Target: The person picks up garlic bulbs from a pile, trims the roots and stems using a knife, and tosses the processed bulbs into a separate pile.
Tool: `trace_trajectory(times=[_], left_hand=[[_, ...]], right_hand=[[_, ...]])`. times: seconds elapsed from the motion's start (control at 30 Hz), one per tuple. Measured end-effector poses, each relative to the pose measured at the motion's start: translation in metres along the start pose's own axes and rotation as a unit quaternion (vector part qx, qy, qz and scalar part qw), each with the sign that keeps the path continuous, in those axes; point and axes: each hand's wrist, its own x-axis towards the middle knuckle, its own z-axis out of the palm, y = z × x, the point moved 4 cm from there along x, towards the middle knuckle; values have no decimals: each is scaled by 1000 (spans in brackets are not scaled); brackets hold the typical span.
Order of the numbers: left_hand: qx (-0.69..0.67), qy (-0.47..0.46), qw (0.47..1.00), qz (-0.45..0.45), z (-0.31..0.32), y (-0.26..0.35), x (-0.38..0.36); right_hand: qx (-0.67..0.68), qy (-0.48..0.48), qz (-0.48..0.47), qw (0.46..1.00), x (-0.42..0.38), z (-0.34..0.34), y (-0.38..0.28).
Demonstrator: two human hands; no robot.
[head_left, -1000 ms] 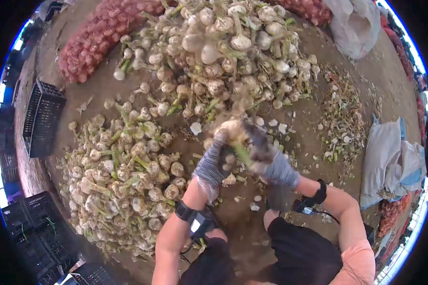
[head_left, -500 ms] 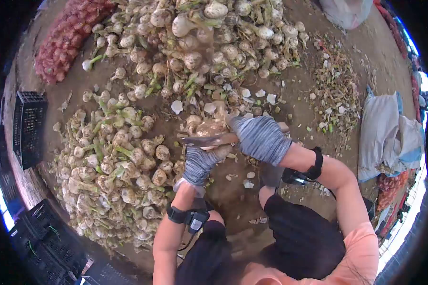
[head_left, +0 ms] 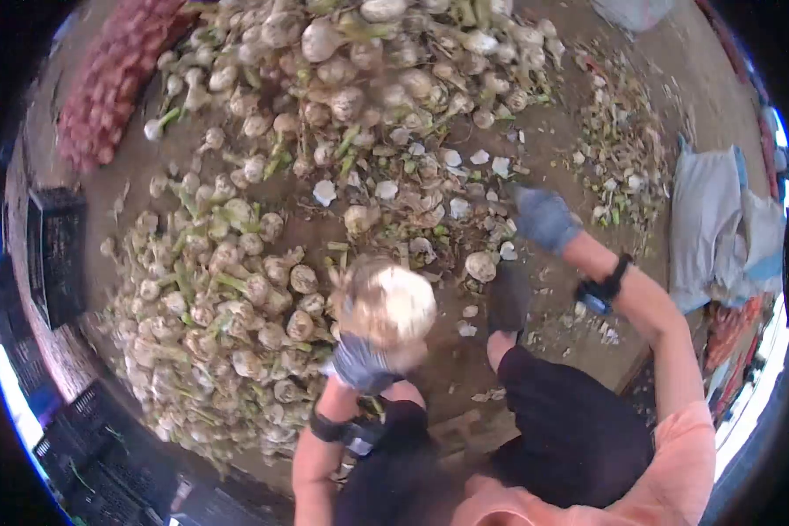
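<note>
In the head view my left hand (head_left: pixel 366 363), in a grey striped glove, is closed around a large garlic bulb (head_left: pixel 399 305). The bulb has a bright white side and rough brownish skin, and it is blurred by motion. My right hand (head_left: pixel 548 221), gloved the same way, is out to the right above the littered floor. Its fingers are smeared, and I cannot make out whether anything is in them. Between the hands, a smaller garlic bulb (head_left: pixel 480 266) lies near my foot, and another pale bulb (head_left: pixel 359 219) lies beyond the left hand.
Heaps of garlic with stems lie on the left (head_left: pixel 219 307) and at the back (head_left: pixel 342 96). Peelings (head_left: pixel 421 210) litter the floor. A red net sack (head_left: pixel 118 83), black crates (head_left: pixel 57 254) and white sacks (head_left: pixel 710 223) stand around the edges.
My hands have moved apart: the right went outward to the right, and the left came nearer me with the large bulb. The brown blade-like tool between them no longer shows clearly.
</note>
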Motion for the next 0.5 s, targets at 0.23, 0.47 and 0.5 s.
trace_trajectory(times=[0.23,0.47,0.5], left_hand=[[-99,16,984,-150,-9,-54,11],[443,-135,883,80,5,-45,23],[448,-160,877,62,12,-42,24]], right_hand=[[125,-17,-77,989,-2,16,-40],[160,-62,-115,978,10,13,-93],[160,-62,-112,979,13,20,-86]])
